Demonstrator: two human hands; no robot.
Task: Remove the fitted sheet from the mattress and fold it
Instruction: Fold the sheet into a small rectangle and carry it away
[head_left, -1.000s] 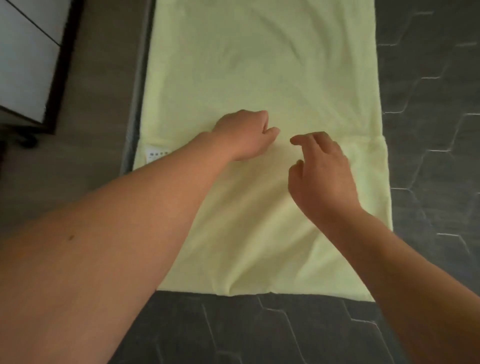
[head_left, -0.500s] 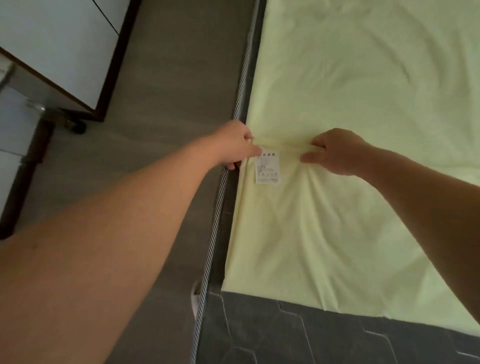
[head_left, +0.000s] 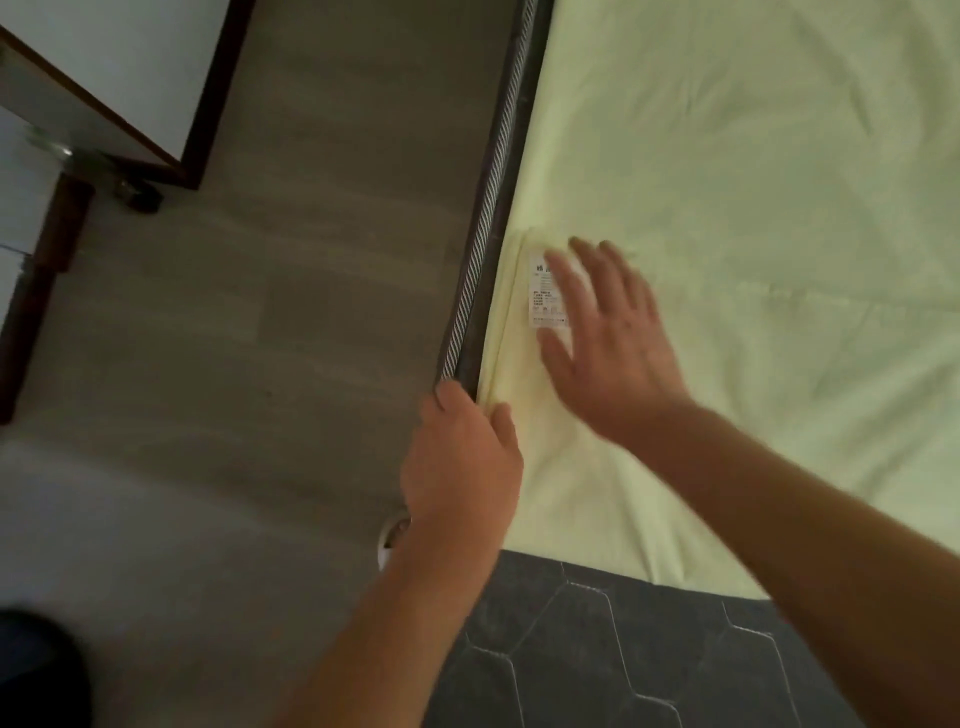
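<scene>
The pale yellow fitted sheet (head_left: 753, 218) lies spread flat and folded on the dark grey quilted mattress (head_left: 597, 649). A white care label (head_left: 540, 291) sits near the sheet's left edge. My right hand (head_left: 608, 338) is flat on the sheet with fingers spread, partly covering the label. My left hand (head_left: 462, 457) is at the sheet's left edge by the mattress side, fingers curled around the folded edge of the fabric.
The mattress's striped piped edge (head_left: 488, 218) runs along the left of the sheet. Grey wood-look floor (head_left: 285, 312) lies beside the bed. White furniture with a dark frame (head_left: 119, 88) stands at the upper left. A small white object (head_left: 389, 535) is on the floor under my left wrist.
My left hand slid down the sheet's left edge toward me. My right hand opened flat and moved left onto the label. The view moved closer in.
</scene>
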